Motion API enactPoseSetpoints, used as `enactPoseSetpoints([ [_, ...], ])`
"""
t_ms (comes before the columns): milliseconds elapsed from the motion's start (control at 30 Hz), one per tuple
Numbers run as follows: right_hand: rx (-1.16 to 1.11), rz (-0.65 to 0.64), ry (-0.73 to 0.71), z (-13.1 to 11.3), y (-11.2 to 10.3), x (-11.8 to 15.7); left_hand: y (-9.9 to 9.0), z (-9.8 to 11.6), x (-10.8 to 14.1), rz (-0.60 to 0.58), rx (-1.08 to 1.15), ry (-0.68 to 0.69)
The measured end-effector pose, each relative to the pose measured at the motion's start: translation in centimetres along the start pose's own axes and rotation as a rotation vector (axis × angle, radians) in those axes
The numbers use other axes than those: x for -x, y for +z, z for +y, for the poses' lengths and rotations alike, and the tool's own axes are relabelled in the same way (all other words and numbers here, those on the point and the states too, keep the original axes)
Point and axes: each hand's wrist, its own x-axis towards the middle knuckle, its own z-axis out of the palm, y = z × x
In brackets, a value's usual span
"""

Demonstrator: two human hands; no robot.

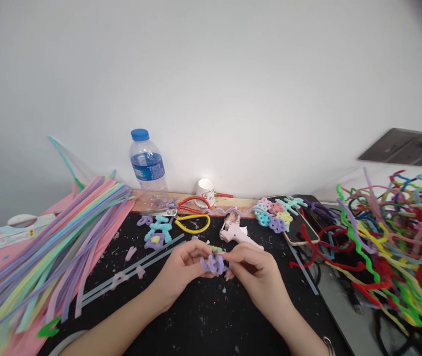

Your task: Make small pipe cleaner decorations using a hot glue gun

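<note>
Between my two hands, low over the black mat (196,316), is a purple pipe cleaner (213,265) bent into several loops. A small pale green piece (215,248) shows just above it. My left hand (185,264) pinches the loops from the left, thumb and fingers closed. From the other side my right hand (255,269) grips the same piece between thumb and fingertips. The fingers partly hide where the loops join. Just beyond my hands lie a pale pink glue gun (235,231) and scissors (194,223) with red and yellow handles.
Straight pastel pipe cleaners (59,247) are heaped at left, tangled bright ones (389,247) at right. Behind stand a water bottle (147,165) and paper cup (205,192). Looped flowers (277,225) lie by a phone (303,232); a turquoise figure (159,228) and glue sticks (122,274) lie left.
</note>
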Motion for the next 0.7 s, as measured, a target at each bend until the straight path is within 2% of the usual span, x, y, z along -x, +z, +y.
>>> enactPoseSetpoints([
  [267,0.170,-0.018,-0.112,-0.38,0.27,0.26,0.08,-0.38,-0.07,-0.059,-0.135,0.100],
  [467,0.184,-0.076,-0.154,-0.61,0.22,0.46,0.43,-0.25,0.04,-0.037,-0.160,0.035],
  [567,0.149,-0.025,-0.056,-0.44,0.37,0.41,0.48,-0.09,0.06,-0.042,-0.103,0.006],
  [700,-0.144,0.020,0.182,-0.35,0.41,0.14,0.31,-0.15,0.08,-0.062,-0.019,0.016],
])
